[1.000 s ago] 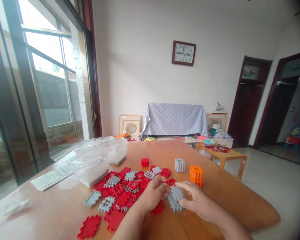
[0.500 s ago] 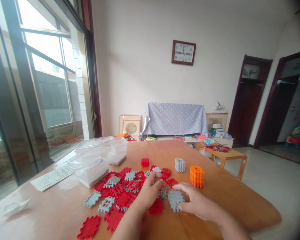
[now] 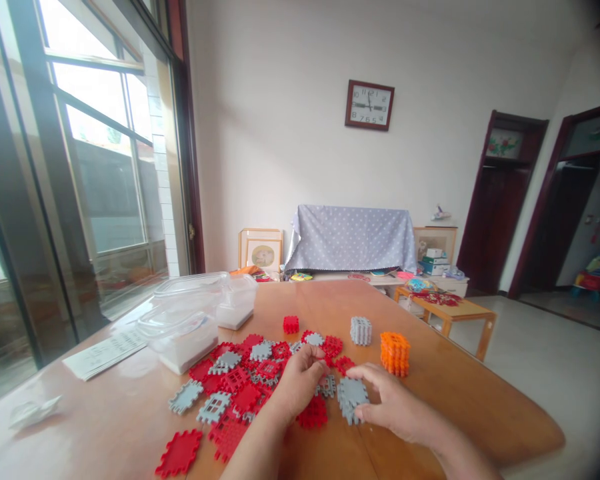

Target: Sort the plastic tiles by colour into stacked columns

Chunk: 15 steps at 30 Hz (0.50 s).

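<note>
We hold the grey tile stack (image 3: 351,396) by its right side in our half-open right hand (image 3: 389,400), right of our curled left hand (image 3: 299,381), whose contents we cannot tell.

R hand (image 3: 390,401) touching gry stack (image 3: 353,399), L hand (image 3: 301,380) nr red/gry pile (image 3: 245,397)

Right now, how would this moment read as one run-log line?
left hand: over red and grey tiles, grip unclear | right hand: around near grey stack, right side | beyond: orange stack
</note>
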Each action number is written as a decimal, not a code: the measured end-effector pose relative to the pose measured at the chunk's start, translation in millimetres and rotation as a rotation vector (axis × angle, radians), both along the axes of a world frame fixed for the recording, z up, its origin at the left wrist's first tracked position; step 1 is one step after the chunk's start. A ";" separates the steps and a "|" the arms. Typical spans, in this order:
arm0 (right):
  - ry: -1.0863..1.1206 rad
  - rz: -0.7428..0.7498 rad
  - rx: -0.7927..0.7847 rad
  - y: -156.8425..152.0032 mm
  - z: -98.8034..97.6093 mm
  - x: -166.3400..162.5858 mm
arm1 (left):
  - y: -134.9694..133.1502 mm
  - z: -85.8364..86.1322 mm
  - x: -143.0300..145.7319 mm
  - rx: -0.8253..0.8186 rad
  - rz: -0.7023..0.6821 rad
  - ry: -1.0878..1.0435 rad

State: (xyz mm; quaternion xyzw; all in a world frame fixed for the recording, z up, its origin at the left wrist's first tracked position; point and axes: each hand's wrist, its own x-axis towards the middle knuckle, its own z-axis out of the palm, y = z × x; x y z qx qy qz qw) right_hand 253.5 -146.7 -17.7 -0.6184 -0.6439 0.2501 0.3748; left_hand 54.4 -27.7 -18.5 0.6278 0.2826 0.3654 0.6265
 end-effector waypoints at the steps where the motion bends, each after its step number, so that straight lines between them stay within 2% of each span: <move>1: 0.005 -0.001 0.003 -0.5 0.0 -0.2 | -0.4 0.1 -0.1 -0.007 -0.007 0.010; 8: 0.019 0.005 -0.037 -1.8 -5.2 4.4 | -1.5 -1.7 -2.8 -0.003 -0.031 0.068; 15: 0.007 0.033 -0.049 -4.1 -5.8 8.2 | -5.7 -5.2 -2.3 -0.051 -0.147 0.145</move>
